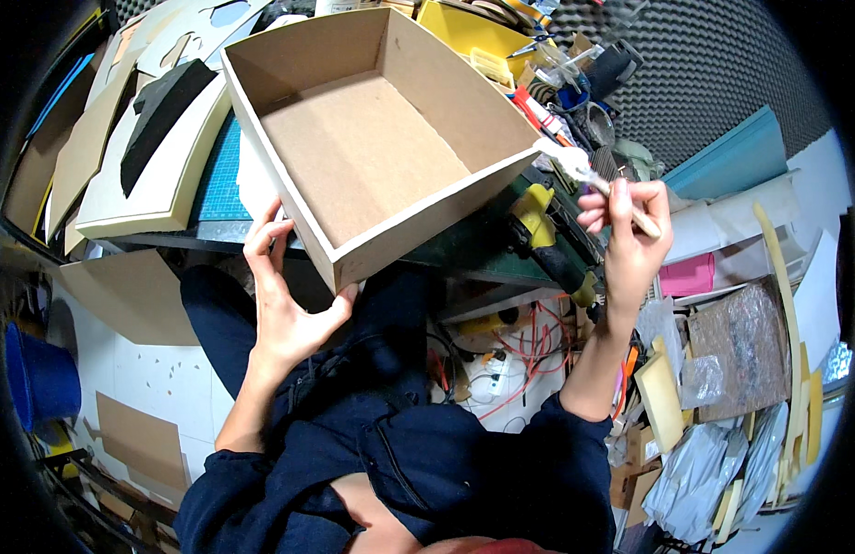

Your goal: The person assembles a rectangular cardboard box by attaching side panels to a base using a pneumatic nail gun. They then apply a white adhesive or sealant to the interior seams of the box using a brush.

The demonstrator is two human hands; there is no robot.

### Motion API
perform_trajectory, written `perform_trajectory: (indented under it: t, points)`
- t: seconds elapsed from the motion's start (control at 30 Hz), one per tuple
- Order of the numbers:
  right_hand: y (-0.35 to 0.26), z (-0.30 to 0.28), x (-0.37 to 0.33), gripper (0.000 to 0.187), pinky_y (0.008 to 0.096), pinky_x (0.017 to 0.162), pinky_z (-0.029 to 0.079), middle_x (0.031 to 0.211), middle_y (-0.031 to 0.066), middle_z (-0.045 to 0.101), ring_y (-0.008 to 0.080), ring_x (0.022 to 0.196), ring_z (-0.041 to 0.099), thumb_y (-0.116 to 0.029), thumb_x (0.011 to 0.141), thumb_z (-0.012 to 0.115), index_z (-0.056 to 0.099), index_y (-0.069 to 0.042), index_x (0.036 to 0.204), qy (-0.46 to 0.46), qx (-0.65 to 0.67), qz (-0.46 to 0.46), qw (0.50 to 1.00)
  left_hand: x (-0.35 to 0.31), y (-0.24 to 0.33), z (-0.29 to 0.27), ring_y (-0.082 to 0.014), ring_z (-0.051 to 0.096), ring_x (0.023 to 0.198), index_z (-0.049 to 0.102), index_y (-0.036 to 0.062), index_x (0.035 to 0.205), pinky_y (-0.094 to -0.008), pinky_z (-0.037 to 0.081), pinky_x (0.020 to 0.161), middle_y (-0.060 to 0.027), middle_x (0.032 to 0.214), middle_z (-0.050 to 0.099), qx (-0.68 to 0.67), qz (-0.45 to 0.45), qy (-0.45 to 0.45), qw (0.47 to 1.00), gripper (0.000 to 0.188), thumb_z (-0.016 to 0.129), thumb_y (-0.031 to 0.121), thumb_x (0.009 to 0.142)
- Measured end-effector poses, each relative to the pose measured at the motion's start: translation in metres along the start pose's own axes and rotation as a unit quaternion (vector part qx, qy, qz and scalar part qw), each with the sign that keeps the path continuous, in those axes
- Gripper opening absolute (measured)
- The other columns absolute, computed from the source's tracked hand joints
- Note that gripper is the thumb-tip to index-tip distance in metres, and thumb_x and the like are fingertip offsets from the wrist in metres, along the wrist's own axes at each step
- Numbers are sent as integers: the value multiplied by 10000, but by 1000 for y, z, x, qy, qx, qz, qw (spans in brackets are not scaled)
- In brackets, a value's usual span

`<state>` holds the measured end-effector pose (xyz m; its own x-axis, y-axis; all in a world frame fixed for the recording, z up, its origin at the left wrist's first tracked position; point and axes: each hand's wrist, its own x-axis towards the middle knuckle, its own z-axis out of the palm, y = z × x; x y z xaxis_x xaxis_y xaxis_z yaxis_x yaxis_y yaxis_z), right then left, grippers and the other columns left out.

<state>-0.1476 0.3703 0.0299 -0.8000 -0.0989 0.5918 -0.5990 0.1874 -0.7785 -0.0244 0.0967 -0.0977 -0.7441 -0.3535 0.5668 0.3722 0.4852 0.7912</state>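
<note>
An open-topped brown fibreboard box [436,226] rests tilted at the edge of the workbench, its inside turned up towards me. My left hand [284,309] grips its near corner, with the fingers along the left wall and the thumb under the front. In my right hand [635,231] is a brush [594,175], pinched by its handle between thumb and fingers. White paint or glue coats the bristles. The brush tip is at the box's right corner; whether it touches the edge I cannot tell.
A cutting mat [219,175] lies left of the box, beside a foam slab with a black curved piece [164,120]. A yellow-and-black clamp-like tool [538,222] sits at the bench's right edge. Red cables [538,346] run over the floor; a blue bucket [39,374] stands left.
</note>
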Motion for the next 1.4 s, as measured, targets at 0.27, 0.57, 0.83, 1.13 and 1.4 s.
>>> perform_trajectory:
  t: [0.27,0.57,0.83,1.13,1.4]
  points:
    - [5,-3,3,165,204,546,470,730,137,636,115,583,596,-143,919,561,484,-8,864,-7,5,-5,1000,-1,-2,-1,-351,276,1313,246,70,1266,-491,286,1083,-219,1399,199,12,-3,-7,1000,835,753,197,616]
    - [11,-9,8,159,202,526,457,721,138,638,114,556,588,-138,933,535,477,-12,855,-2,19,3,1000,0,-2,-1,-361,285,1307,270,68,1250,-498,301,1074,-225,1391,216,8,-1,-3,1000,822,760,181,601]
    - [24,-20,13,196,221,546,465,748,151,639,133,591,605,-191,945,528,481,-16,871,27,24,-8,999,1,0,-2,-364,290,1305,264,69,1263,-508,303,1068,-226,1391,220,12,5,-4,1000,826,755,170,606]
    - [50,30,5,191,359,849,531,1002,137,606,216,915,632,-187,959,490,480,-17,1047,41,182,-13,982,1,-8,-19,-297,326,1295,230,55,1309,-419,265,1099,-195,1419,218,18,25,-11,999,791,708,128,682]
    - [35,75,-21,244,317,900,465,1236,142,481,176,1087,525,-182,988,391,388,-35,1184,78,188,-43,978,-4,-8,-39,-246,445,1171,223,46,1340,-384,371,990,-164,1256,399,8,-11,-5,1000,720,615,74,736]
